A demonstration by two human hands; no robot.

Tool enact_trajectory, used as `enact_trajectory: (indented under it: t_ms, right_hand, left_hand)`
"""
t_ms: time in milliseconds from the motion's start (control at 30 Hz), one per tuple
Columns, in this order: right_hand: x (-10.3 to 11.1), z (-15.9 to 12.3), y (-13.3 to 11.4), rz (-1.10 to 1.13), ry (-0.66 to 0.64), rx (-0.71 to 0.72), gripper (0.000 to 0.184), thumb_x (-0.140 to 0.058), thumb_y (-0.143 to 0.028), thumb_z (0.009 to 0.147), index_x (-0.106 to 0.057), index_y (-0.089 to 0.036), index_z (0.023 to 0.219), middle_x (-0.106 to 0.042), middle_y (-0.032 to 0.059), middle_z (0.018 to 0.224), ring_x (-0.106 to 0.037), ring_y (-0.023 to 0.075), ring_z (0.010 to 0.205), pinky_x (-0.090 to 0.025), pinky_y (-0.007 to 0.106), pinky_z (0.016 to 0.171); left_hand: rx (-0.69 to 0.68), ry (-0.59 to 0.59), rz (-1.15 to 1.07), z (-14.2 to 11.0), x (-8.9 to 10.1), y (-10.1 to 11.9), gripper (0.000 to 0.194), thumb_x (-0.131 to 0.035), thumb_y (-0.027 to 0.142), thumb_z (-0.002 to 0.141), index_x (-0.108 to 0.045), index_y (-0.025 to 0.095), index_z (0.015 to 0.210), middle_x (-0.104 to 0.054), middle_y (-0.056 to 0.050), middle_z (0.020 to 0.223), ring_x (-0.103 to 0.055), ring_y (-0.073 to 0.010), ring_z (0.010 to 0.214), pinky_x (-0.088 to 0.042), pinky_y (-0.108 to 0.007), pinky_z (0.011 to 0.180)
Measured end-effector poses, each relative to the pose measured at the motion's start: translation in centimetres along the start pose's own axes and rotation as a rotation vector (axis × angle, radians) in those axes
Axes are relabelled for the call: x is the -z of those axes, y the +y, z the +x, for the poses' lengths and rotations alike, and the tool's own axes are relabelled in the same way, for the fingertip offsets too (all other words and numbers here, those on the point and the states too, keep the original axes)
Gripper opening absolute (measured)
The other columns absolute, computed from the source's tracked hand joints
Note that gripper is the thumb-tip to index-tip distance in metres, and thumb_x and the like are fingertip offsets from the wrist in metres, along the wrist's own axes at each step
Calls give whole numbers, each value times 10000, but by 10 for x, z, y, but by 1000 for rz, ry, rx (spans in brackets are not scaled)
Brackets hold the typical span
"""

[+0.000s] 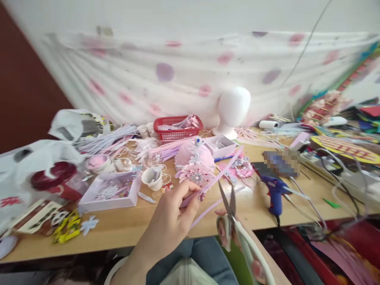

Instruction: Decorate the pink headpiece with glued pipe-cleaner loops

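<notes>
Near the centre, my left hand pinches a lilac pipe cleaner between thumb and fingers. One length slants up to the right, and another lilac length hangs below my thumb. My right hand has its fingers through the handles of white-handled scissors. Their blades are apart and point up, just right of the pipe cleaner. Just beyond my left hand sits a round pink piece with a pink flower and beads on its front.
A blue glue gun with cables lies to the right. Behind stand a white foam head and a red basket. Bundled pipe cleaners, a white box of trinkets and a paper cup are at left.
</notes>
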State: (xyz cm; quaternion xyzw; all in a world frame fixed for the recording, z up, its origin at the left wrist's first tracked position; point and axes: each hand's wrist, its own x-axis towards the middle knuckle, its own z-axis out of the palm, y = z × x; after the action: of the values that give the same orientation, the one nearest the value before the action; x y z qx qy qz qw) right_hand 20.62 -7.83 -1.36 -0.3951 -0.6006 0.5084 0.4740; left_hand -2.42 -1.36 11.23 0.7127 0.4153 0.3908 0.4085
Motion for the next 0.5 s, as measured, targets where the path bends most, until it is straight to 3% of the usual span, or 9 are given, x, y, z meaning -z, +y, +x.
enact_trajectory:
  t_ms: [200, 333, 500]
  right_hand:
    - [9, 16, -44, -164, -54, -44, 1015, -542, -881, 746, -433, -234, 1522, -635, 92, 980, -606, 266, 852, -528, 354, 805]
    - [17, 23, -48, -186, -59, -67, 1065, -468, -924, 742, -429, -202, 1524, -641, 109, 994, -609, 280, 872, -539, 360, 808]
    - [22, 25, -47, -175, -36, -98, 1001, -497, -900, 755, -461, -229, 1497, -641, 108, 1004, -621, 286, 877, -547, 372, 823]
  left_hand:
    - [27, -159, 32, 27, -39, -6, 144, -565, 242, 948, -693, 213, 890, -731, 20, 829, -673, -122, 765, -504, -183, 693]
    - [52, -195, 23, 35, -50, -9, 140, -590, 223, 929, -722, 199, 890, -760, 16, 844, -695, -127, 772, -517, -182, 706]
    - [79, -206, 63, 43, -55, -11, 160, -587, 214, 913, -734, 186, 859, -762, 11, 798, -689, -136, 728, -504, -189, 661]
